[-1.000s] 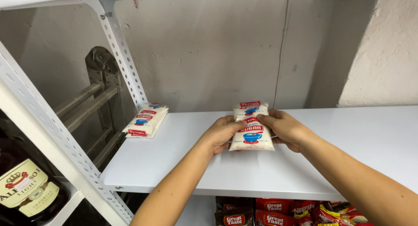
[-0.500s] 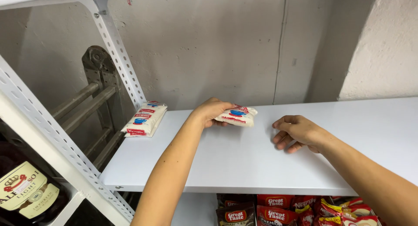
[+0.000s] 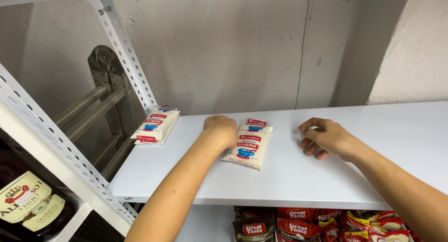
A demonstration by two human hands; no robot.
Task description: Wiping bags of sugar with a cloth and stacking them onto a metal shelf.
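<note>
White shelf (image 3: 289, 186) under a grey wall: the left hand (image 3: 221, 129), fingers curled, touches the near sugar packet's (image 3: 248, 143) left edge without gripping. Right hand (image 3: 326, 138) rests beside it, loosely curled, empty. Farther left lies another packet (image 3: 156, 124).

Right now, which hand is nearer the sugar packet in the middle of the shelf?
Left. The left hand is touching the middle sugar packet at its left edge; the right hand rests on the shelf, apart to its right.
</note>
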